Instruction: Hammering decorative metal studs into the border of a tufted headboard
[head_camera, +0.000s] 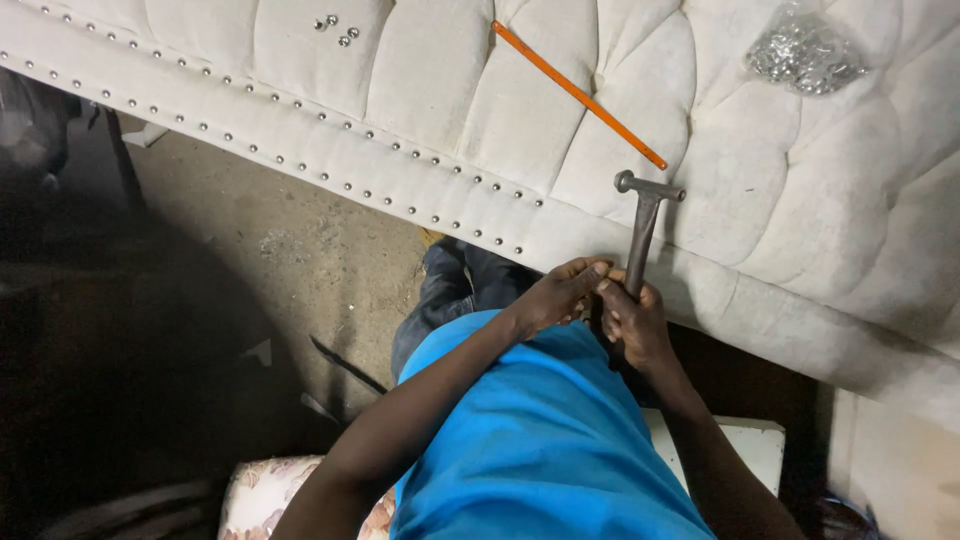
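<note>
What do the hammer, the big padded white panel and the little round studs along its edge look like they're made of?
Hammer: dull grey metal head, dark handle, material unclear, held in the right hand.
Padded panel: off-white woven-looking fabric over soft filling, judging by the tufted dimples.
Studs: shiny silver domes, probably metal.

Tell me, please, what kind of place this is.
Probably an upholstery workshop: a tufted headboard edged with nailhead trim, a tack hammer in the right hand, and a bare concrete floor.

body: person seen from above | top: bright blue short-sleeved shirt (540, 440), plain, no markings | arms: bare below sleeves | hands: left hand (560, 295), right hand (635, 320), no gloves | legs: dark blue jeans (455, 290)
</note>
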